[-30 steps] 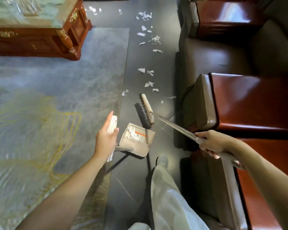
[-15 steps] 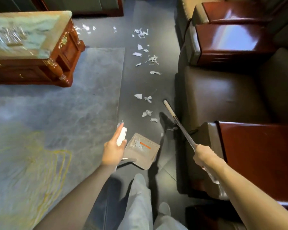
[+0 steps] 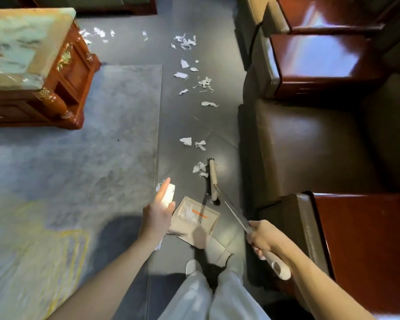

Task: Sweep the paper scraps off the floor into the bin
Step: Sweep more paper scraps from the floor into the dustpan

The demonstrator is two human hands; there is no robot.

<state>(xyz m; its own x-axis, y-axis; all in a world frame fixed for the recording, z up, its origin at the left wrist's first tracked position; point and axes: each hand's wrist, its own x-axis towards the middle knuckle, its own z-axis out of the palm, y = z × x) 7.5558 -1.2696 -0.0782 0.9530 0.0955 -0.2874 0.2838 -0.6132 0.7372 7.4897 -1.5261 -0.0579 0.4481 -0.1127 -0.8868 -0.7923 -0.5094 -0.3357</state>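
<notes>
**Desk:** What's in the frame?

**Onlooker:** A person mid-sweep on the strip of bare floor (image 3: 183,116) between rug (image 3: 79,158) and sofa (image 3: 298,146). The right hand (image 3: 262,237) has its grip wrapped round the broom handle (image 3: 233,209). The left hand (image 3: 157,215) has its grip closed on the white dustpan handle (image 3: 169,195), one finger laid straight along it. The broom head (image 3: 213,181) lies just to the right of the nearest paper scraps (image 3: 199,167). The dustpan (image 3: 194,218) sits nearer the feet, with a few scraps already in it. Further scraps (image 3: 185,41) trail away up the floor. No separate bin is in sight.

**Desk:** What could go wrong?

**Onlooker:** As I read it, the paper is light, so a brisk stroke could flick it past the pan, onto the rug or under the sofa. I cannot tell whether the pan's lip sits flat. If it is raised, scraps could slide beneath it. If the pan tips, what it holds could spill.

**Desk:** And against the moment before?

**Onlooker:** Half a second ago the broom head stood off toward the sofa, apart from those scraps. Now it lies close beside them, its near end by the pan's corner. Both hands keep their holds.
</notes>
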